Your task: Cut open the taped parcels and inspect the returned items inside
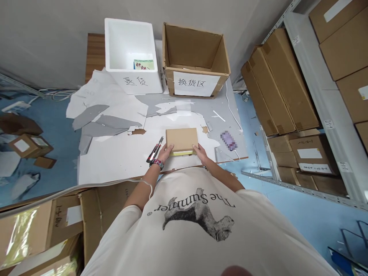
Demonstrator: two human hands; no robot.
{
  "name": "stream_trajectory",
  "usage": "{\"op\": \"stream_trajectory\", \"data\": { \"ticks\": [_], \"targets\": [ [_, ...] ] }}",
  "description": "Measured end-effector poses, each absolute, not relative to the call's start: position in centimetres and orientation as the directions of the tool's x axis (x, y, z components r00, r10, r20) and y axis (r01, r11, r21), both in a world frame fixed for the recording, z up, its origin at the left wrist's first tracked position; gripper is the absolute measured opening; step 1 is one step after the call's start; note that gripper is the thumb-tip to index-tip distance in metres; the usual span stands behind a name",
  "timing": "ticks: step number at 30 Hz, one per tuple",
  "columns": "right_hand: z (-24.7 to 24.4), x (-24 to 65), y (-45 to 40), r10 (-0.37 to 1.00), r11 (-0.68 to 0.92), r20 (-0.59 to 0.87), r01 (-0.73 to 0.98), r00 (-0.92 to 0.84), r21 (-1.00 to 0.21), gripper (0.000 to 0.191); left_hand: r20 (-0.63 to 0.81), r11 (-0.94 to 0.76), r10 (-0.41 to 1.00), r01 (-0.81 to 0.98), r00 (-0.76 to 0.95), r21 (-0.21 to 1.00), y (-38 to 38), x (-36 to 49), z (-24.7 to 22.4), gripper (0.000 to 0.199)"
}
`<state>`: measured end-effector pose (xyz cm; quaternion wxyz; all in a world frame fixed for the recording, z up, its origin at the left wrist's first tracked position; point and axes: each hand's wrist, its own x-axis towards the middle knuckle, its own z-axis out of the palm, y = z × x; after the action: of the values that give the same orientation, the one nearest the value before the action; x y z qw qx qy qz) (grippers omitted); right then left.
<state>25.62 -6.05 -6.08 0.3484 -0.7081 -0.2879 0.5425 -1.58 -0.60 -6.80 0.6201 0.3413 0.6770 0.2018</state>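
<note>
A small flat brown cardboard box (181,139) lies in front of me at the near side of the table, with a yellow strip along its near edge. My left hand (165,154) grips its near left corner, thumb on top. At the near right corner my right hand (200,152) holds it the same way. The fingers under the box are hidden. Just left of my left hand lies a red and black utility knife (155,149), apart from the box.
A white foam box (143,82) holding a green packet and an open carton (220,82) stand at the table's back. Torn paper (115,124) covers the left. A blurred purple object (229,140) with a cable lies right. Shelves of cartons (276,88) rise beyond.
</note>
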Motion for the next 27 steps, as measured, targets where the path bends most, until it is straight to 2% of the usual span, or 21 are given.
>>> {"op": "stream_trajectory", "data": {
  "ticks": [3, 6, 10, 13, 17, 23, 27],
  "targets": [
    [-6.0, 25.7, -6.3, 0.745, -0.635, -0.627, -0.047, 0.227, -0.771, 0.058, -0.749, 0.738, 0.663, 0.168, -0.004, 0.653, -0.4, -1.6, -6.3, 0.086],
    [-5.5, 26.1, -6.2, 0.757, -0.629, -0.605, 0.026, 0.249, -0.777, 0.056, -0.800, 0.790, 0.599, 0.156, 0.003, 0.592, -0.2, -1.9, -5.8, 0.085],
    [-4.7, 27.0, -5.5, 0.746, -0.662, -0.632, 0.131, 0.211, -0.738, 0.047, -0.813, 0.797, 0.581, 0.179, 0.032, 0.576, 0.4, -2.6, -5.5, 0.082],
    [-4.4, 27.1, -4.8, 0.675, -0.731, -0.720, 0.016, 0.163, -0.682, 0.051, -0.819, 0.808, 0.571, 0.133, 0.063, 0.574, 0.7, -2.7, -5.7, 0.080],
    [-4.6, 26.6, -4.2, 0.676, -0.697, -0.715, -0.161, 0.178, -0.699, 0.052, -0.786, 0.789, 0.614, -0.039, 0.075, 0.613, 0.5, -2.1, -6.5, 0.081],
    [-5.3, 26.6, -4.5, 0.672, -0.706, -0.710, -0.105, 0.213, -0.700, 0.052, -0.729, 0.733, 0.680, -0.117, 0.079, 0.671, -0.6, -1.8, -7.2, 0.077],
    [-6.2, 26.8, -5.2, 0.771, -0.596, -0.602, -0.096, 0.210, -0.797, 0.059, -0.574, 0.591, 0.805, -0.130, 0.151, 0.796, -1.6, -1.4, -7.1, 0.093]
  ]
}}
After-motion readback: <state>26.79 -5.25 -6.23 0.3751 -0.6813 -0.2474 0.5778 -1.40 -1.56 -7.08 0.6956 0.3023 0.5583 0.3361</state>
